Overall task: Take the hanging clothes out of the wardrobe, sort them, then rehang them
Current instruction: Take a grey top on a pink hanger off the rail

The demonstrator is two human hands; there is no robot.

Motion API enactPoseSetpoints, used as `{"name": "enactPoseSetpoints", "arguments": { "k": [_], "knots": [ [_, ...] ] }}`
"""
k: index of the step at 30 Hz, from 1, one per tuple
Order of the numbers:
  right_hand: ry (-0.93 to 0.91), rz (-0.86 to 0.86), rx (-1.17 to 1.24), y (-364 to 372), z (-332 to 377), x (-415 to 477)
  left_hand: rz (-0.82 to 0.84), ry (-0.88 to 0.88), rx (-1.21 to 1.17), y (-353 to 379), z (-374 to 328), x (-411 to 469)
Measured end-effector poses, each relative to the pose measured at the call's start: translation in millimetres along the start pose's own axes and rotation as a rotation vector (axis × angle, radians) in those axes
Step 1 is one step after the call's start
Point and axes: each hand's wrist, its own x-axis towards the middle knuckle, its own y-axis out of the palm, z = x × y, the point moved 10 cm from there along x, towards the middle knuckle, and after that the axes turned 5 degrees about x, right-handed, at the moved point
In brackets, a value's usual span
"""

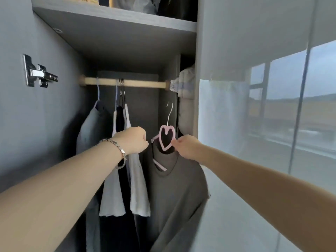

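My right hand (185, 145) pinches the heart-shaped neck of a pink hanger (166, 136) that carries a grey-brown T-shirt (174, 193). The hanger's metal hook hangs free below the wooden rail (141, 83), near the rail's right end. My left hand (133, 140), with a metal bracelet on the wrist, is curled into a fist just left of the hanger's left arm. I see nothing in its grip. On the rail's left half hang a pale grey garment (89, 131), two white tops (138, 188) and a dark piece between them.
A shelf (116, 20) with stored items tops the hanging space. A metal hinge (39, 73) is on the left wall. Folded light fabric (184, 82) sits in the compartment to the right. A glossy door (254, 88) stands at the right.
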Motion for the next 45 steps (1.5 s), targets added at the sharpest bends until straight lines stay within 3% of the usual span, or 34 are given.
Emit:
{"name": "enactPoseSetpoints", "arguments": {
  "k": [4,10,18,23,30,39,45],
  "knots": [
    [0.046,0.058,-0.020,-10,-70,-89,0.124,0.067,-0.017,67,-64,-56],
    [0.416,-0.018,0.078,-46,-202,-219,0.329,0.262,-0.031,166,-175,-131],
    [0.840,-0.243,0.017,-109,-330,-434,0.423,0.605,-0.022,263,-341,-222],
    [1.115,-0.524,-0.070,-121,-364,-572,0.523,0.870,-0.079,308,-434,-295],
    [1.385,-0.938,-0.204,-106,-332,-732,0.577,1.238,-0.110,335,-509,-410],
    [1.676,-1.328,-0.417,-59,-200,-866,0.604,1.723,-0.120,319,-555,-574],
    [1.891,-1.366,-0.548,-22,-104,-913,0.583,2.040,-0.142,279,-544,-695]
  ]
}}
